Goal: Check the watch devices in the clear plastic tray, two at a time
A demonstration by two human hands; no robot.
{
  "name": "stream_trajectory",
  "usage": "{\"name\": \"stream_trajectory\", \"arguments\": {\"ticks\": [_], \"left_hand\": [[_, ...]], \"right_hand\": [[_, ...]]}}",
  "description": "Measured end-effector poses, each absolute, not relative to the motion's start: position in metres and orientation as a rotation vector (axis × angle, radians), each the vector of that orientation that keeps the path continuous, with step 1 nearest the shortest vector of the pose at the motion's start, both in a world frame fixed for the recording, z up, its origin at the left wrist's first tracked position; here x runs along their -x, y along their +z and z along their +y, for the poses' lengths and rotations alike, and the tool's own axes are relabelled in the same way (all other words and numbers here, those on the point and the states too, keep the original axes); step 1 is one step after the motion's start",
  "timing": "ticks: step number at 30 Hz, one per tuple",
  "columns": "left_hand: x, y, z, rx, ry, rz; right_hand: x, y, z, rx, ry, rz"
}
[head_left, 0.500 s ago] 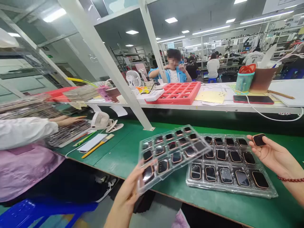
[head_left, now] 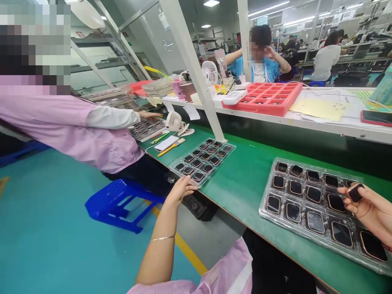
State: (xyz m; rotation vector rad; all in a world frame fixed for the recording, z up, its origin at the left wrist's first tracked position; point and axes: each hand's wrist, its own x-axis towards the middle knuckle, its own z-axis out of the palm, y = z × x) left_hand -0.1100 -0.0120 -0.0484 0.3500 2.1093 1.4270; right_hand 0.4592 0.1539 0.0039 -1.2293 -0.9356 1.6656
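Note:
My left hand reaches out to the left and grips the near corner of a clear plastic tray that lies flat on the green bench, filled with several small dark watch cases. My right hand holds one dark watch case between its fingertips, above the right end of a second clear tray. That second tray rests on the bench in front of me and also holds several dark cases with copper-coloured rims.
A co-worker in a pink smock sits at the left on a blue stool, one hand on stacked trays. A small white fan, pens and a notepad lie beyond. A raised shelf carries a red compartment tray; a white post slants up.
The tray that my left hand held tilted in the air now lies flat on the bench farther left. My view has turned left and down. My right hand still holds the single case.

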Motion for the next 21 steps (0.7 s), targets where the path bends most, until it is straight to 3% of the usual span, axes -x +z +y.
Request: {"name": "stream_trajectory", "arguments": {"ticks": [5,7,9,11,14,17,21], "left_hand": [[0.134,-0.016,-0.019,-0.488,1.147,2.605],[0.123,0.000,-0.004,-0.847,0.896,2.866],[0.092,0.013,0.028,-1.329,0.870,2.666],[0.044,0.019,0.071,-1.702,0.934,2.160],[-0.040,0.017,0.139,-2.041,0.751,1.616],[-0.101,0.008,0.189,-2.190,0.517,1.634],[-0.125,-0.001,0.204,-2.248,0.486,1.636]], "right_hand": [[-0.463,0.011,0.159,1.204,1.688,-1.049],[-0.454,0.021,0.166,1.186,1.719,-1.090],[-0.438,0.030,0.177,1.159,1.762,-1.152],[-0.418,0.036,0.190,1.142,1.770,-1.179],[-0.395,0.032,0.206,1.141,1.815,-1.203],[-0.389,0.019,0.214,1.097,1.871,-1.195],[-0.401,0.003,0.215,0.993,1.920,-1.185]]}}
